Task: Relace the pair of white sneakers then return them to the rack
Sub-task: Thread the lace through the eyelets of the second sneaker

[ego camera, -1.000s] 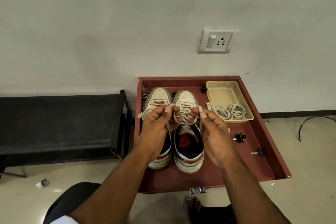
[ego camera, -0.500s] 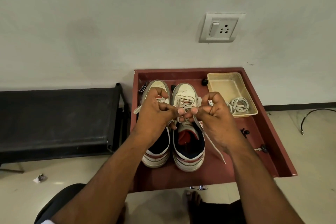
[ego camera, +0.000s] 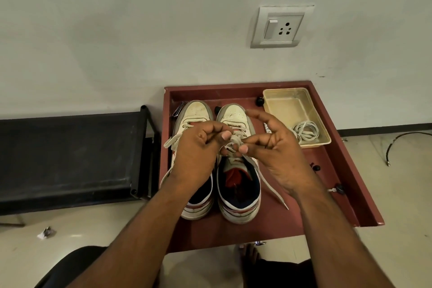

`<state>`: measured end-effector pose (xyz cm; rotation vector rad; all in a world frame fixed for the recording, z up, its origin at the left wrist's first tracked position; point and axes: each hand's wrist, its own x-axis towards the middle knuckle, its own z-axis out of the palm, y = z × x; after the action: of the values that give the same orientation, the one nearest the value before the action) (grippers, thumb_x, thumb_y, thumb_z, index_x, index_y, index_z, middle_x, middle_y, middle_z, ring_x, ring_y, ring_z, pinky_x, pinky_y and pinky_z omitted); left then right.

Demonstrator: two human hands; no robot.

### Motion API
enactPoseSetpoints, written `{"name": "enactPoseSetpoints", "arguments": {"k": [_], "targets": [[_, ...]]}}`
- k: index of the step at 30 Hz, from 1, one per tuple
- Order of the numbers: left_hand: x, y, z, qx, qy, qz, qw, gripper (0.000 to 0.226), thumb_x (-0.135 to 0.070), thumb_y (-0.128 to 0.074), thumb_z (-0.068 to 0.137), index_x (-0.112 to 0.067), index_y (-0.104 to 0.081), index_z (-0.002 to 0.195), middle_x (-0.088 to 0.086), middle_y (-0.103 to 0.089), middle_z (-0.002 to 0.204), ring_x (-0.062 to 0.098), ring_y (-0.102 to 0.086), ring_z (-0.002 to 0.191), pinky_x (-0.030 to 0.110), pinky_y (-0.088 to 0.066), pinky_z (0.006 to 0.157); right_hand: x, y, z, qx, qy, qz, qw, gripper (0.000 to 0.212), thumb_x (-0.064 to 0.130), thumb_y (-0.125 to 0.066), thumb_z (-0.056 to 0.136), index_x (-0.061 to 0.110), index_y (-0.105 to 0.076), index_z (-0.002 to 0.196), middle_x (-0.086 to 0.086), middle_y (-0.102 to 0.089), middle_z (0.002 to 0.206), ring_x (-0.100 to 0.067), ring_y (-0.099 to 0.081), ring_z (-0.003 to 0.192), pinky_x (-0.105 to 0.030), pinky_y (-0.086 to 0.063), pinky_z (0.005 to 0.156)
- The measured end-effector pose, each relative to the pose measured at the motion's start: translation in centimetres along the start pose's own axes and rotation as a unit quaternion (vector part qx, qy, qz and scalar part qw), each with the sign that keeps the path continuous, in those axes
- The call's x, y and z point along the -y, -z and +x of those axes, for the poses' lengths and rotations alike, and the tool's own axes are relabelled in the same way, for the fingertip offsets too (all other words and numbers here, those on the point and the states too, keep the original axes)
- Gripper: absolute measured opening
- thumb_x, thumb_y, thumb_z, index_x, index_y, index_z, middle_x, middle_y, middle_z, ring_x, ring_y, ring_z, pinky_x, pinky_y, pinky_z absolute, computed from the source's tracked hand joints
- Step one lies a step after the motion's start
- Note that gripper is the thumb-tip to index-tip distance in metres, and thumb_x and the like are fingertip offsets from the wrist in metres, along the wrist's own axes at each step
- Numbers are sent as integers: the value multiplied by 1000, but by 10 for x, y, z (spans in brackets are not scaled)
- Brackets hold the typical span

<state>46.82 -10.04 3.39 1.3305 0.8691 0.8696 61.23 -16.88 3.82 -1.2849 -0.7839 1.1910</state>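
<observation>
Head view, sneakers: two white sneakers are sitting side by side, toes to the wall, on a red tray (ego camera: pixel 275 234); left sneaker (ego camera: pixel 196 114) and right sneaker (ego camera: pixel 236 114) are touching or nearly so.
Lace: a flat off-white lace (ego camera: pixel 236 141) is bunching over the right sneaker's tongue, one end (ego camera: pixel 273 190) trailing onto the tray.
Left hand: the left hand (ego camera: pixel 198 147) is curling narrow, thumb and fingers pinching the lace.
Right hand: the right hand (ego camera: pixel 278 149) is pinching the lace between thumb and one finger, the others spreading wide.
Handling: the lace is looking soft, limp and light; taking it near the knot or the tip is likely giving best control. The sneakers are seeming light with firm soles, best lifted at the heel collars.
Nearby: a clear tub (ego camera: pixel 275 97) is holding a spare coiled lace (ego camera: pixel 306 132).
Change: compared with half a second earlier, the right fingers are opening out and the hands are sitting closer together.
</observation>
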Motion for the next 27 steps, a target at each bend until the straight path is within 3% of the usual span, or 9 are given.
{"name": "enactPoseSetpoints", "arguments": {"k": [2,5,10,14,18,21,23,25,27], "targets": [[0,0,-1,18,-8,22,1000,16,4,-60,92,-12,-60,94,-5,-72,66,5,-66,58,14,-50,55,-2,0,1,15,-15,-3,1000,66,-14,-68,77,24,-55,130,-17,-72,80,-23,-71,78,-30,-57,82],[1,1,-1,16,-13,41,999,23,0,-63,91,-16,-48,96,2,-72,66,9,-65,54,17,-50,55,-1,-2,0,10,-8,-28,1000,37,-12,-68,78,7,-68,109,-12,-75,81,-21,-73,76,-25,-57,75],[2,0,-4,12,-49,36,998,7,-11,-59,95,-7,-60,101,-4,-71,94,2,-63,68,18,-50,58,-6,-5,3,-53,13,-22,998,17,-12,-72,76,1,-66,84,-11,-72,69,-23,-71,66,-28,-57,65],[12,0,-1,-5,-74,114,991,5,-15,-70,89,-11,-67,91,-8,-66,112,19,-69,77,43,-60,68,-6,-6,3,-48,9,-11,999,14,-6,-73,76,0,-64,84,-13,-69,66,-23,-70,64,-29,-57,65],[13,-9,0,-114,-36,84,989,9,-21,-63,95,-12,-64,93,-7,-66,93,3,-65,75,22,-54,59,-9,-9,2,-20,36,-56,998,21,-12,-72,76,8,-65,78,-10,-73,92,-28,-73,79,-38,-61,76],[17,-12,3,-160,-6,78,984,12,-30,-64,94,-21,-61,86,-1,-67,82,22,-65,70,35,-54,58,-17,-9,2,-43,161,-231,959,29,-10,-76,72,16,-64,70,4,-69,102,-16,-68,90,-25,-55,80],[17,-11,5,-179,-2,94,979,16,-30,-65,94,-19,-60,84,5,-66,78,23,-64,61,30,-49,51,-19,-11,0,-41,252,-305,917,23,-11,-71,74,9,-61,70,6,-70,103,-5,-65,98,-19,-49,83],[14,-11,7,-186,11,98,978,18,-26,-66,93,-11,-60,86,10,-64,74,15,-60,50,23,-45,43,-22,-13,0,-44,324,-387,862,22,-3,-65,80,17,-57,77,8,-71,103,-2,-64,102,-28,-45,85],[12,-10,9,-184,18,81,980,17,-26,-70,90,-14,-59,88,9,-66,80,22,-65,57,30,-49,46,-25,-15,1,-39,352,-462,814,19,7,-56,86,26,-52,89,6,-72,103,-7,-65,99,-32,-37,81]]}}
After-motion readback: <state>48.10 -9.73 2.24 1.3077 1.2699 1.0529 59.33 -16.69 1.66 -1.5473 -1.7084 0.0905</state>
